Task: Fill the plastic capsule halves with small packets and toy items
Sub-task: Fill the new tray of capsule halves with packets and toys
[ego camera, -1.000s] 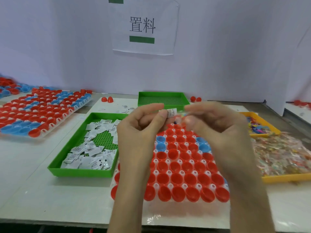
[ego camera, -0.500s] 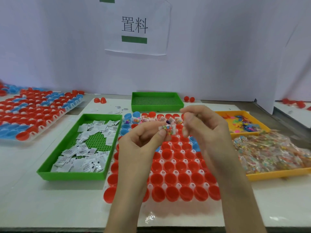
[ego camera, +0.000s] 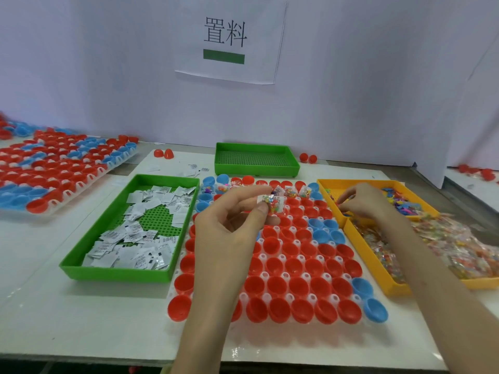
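Left hand [ego camera: 229, 222] pinches a clear toy packet [ego camera: 272, 203] (colourful bits inside) over the capsule halves [ego camera: 297, 286]; right hand [ego camera: 364, 203] curls in the yellow tray [ego camera: 356, 182], grip unclear.

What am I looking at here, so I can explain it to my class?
No machine here: a person works with bare hands, and the one camera sits on their head, looking down. The left hand pinches a small clear packet of coloured bits above a rack of red and blue capsule halves. The right hand reaches into a yellow tray of toy pieces; whether it grips one is unclear. A green tray on the left holds white paper packets.
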A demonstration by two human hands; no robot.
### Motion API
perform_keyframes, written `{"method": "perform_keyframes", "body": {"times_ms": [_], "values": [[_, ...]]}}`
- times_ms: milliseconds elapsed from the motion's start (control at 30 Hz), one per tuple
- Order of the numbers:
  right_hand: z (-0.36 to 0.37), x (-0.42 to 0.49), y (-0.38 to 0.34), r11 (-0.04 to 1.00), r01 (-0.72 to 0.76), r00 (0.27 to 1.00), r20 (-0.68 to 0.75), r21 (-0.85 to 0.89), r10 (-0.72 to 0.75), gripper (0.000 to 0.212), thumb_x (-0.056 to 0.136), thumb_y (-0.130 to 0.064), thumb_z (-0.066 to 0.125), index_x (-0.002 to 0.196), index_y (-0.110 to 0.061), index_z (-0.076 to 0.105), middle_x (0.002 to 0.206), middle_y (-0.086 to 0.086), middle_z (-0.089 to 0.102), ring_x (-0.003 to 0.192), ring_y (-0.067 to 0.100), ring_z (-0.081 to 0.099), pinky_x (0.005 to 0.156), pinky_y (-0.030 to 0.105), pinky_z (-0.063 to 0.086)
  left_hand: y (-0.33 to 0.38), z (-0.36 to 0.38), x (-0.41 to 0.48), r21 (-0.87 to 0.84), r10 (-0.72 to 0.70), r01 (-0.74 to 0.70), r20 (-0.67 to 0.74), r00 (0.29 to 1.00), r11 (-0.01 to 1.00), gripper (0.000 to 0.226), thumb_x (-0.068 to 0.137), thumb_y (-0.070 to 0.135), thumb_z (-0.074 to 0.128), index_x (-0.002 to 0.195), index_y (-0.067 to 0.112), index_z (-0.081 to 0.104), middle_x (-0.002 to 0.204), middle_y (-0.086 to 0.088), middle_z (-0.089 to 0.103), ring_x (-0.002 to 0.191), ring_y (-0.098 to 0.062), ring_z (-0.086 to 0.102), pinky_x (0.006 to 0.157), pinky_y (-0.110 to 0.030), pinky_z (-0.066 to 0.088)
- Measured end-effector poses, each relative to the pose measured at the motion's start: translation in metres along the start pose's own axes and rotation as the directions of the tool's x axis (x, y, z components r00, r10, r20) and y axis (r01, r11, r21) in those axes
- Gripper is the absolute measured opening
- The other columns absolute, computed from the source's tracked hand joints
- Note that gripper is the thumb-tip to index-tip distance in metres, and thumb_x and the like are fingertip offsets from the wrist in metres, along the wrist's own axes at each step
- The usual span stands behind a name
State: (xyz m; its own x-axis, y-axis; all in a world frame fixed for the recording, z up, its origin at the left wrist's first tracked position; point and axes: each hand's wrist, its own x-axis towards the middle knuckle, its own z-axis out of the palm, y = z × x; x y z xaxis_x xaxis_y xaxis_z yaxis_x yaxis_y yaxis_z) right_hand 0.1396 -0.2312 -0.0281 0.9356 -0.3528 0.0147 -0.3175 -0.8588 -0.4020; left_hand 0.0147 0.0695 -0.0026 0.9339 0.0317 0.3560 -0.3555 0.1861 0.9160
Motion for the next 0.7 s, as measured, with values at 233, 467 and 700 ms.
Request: {"method": "perform_keyframes", "body": {"times_ms": [233, 467, 700], "values": [[0.005, 0.000, 0.004, 0.999, 0.018, 0.999, -0.027, 0.047, -0.017, 0.011, 0.087, -0.011, 0.075, 0.087, -0.019, 0.068, 0.094, 0.002, 0.065, 0.080, 0.011, 0.061, 0.055, 0.021, 0.047, 0.004, -0.002, 0.001, -0.039, -0.012, 0.012, 0.012, 1.000, 0.999, 0.017, 0.089, 0.006, 0.071, 0.097, 0.019, 0.077, 0.079, 0.000, 0.078, 0.075, -0.013, 0.076, 0.072, -0.018, 0.057], [-0.007, -0.008, 0.003, 0.996, 0.043, 0.982, -0.189, 0.080, -0.027, 0.021, 0.080, -0.007, 0.079, 0.099, -0.014, 0.076, 0.092, 0.008, 0.073, 0.084, 0.020, 0.067, 0.073, 0.036, 0.056, 0.003, -0.004, 0.001, -0.030, -0.025, 0.026, 0.015, 1.000, 0.999, 0.022, 0.086, 0.009, 0.074, 0.099, 0.026, 0.077, 0.079, -0.002, 0.077, 0.073, -0.018, 0.076, 0.072, -0.019, 0.057], [-0.040, -0.093, -0.048, 0.782, 0.295, 0.927, -0.362, 0.549, -0.096, 0.008, 0.081, -0.020, 0.081, 0.082, -0.026, 0.076, 0.077, -0.010, 0.074, 0.074, 0.004, 0.068, 0.062, 0.016, 0.047, 0.006, -0.005, 0.001, -0.156, -0.090, 0.094, 0.034, 0.995, 0.983, 0.026, 0.069, 0.026, 0.078, 0.094, 0.023, 0.079, 0.083, -0.005, 0.078, 0.083, -0.014, 0.075, 0.072, -0.012, 0.053]]}}
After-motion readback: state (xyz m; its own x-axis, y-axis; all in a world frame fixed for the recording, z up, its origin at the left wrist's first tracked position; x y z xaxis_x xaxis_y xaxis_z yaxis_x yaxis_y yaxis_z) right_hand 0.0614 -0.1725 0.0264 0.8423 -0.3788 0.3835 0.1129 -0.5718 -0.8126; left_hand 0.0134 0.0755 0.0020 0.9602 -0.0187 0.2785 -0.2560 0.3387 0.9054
